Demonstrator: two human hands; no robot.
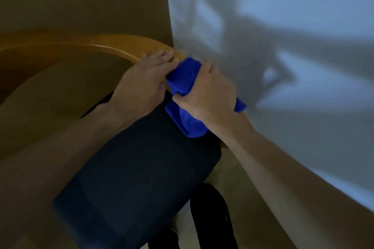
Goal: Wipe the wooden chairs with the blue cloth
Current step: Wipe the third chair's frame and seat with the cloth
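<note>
Nearest the camera, at the bottom of the view, a dark trouser leg (210, 218) shows beside the chair's dark upholstered seat cushion (137, 170), which fills the lower middle. Both bare forearms reach forward over the cushion.

Past it, the right hand (210, 95) is curled tightly round the bunched blue cloth (185, 79), pressing it onto the curved wooden rail (113, 49) of the chair where the arm bends down toward the seat. One fold of the cloth sticks out above the knuckles, another hangs below the palm against the cushion's corner, and a small tip shows at the outer side of the wrist. Just beside it, touching the cloth, the left hand (145, 81) lies on the same rail with its fingers fairly straight and laid over the wood; it seems to steady the chair, not to grasp anything.

Farther on, the rail sweeps leftward in a glossy amber arc. Behind it stands a tan panel (81, 0), and to the right a pale wall (293, 16) carries soft shadows.

As to progress, wiping looks under way on this chair's armrest. The wood gives no clear sign of which stretches are already clean, so I cannot tell how much of the rail is done. No other chair is in view, so any remaining ones are presumably still to be wiped.
</note>
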